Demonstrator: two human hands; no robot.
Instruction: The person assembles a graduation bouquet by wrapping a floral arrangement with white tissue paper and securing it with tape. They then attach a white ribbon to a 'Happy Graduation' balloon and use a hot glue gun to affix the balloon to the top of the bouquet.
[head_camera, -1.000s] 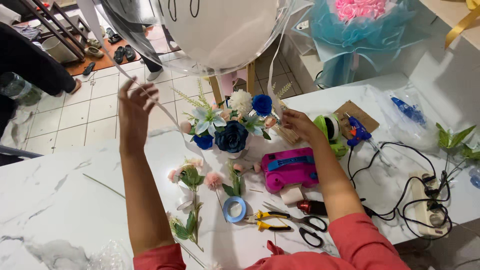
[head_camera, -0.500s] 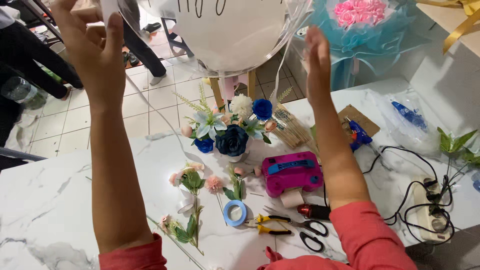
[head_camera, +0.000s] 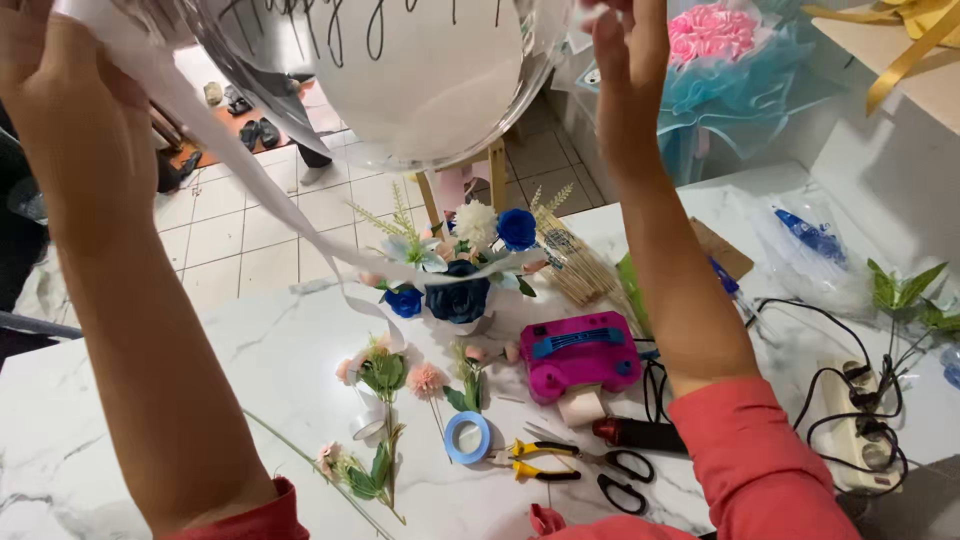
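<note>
My left hand (head_camera: 75, 110) is raised at the top left, closed around a wide white ribbon (head_camera: 250, 195). The ribbon hangs down across the view to a small bouquet of blue and white flowers (head_camera: 465, 270) on the table. A big clear balloon (head_camera: 420, 90) with black handwriting floats between my hands, above the bouquet. My right hand (head_camera: 625, 85) is held upright against the balloon's right side. The frame's top edge cuts off its fingertips, so its grip is unclear.
The white marble table (head_camera: 120, 400) carries loose flower stems (head_camera: 385, 375), a blue tape roll (head_camera: 467, 437), yellow pliers (head_camera: 545, 462), black scissors (head_camera: 625, 478), a pink electric pump (head_camera: 580, 352), a power strip (head_camera: 860, 430) with cables, and a wrapped pink bouquet (head_camera: 715, 50) behind. A wooden stool stands beyond.
Both hands have risen from the table towards the balloon, the left carrying the ribbon. The camera has come closer, so the balloon fills the top of the view.
</note>
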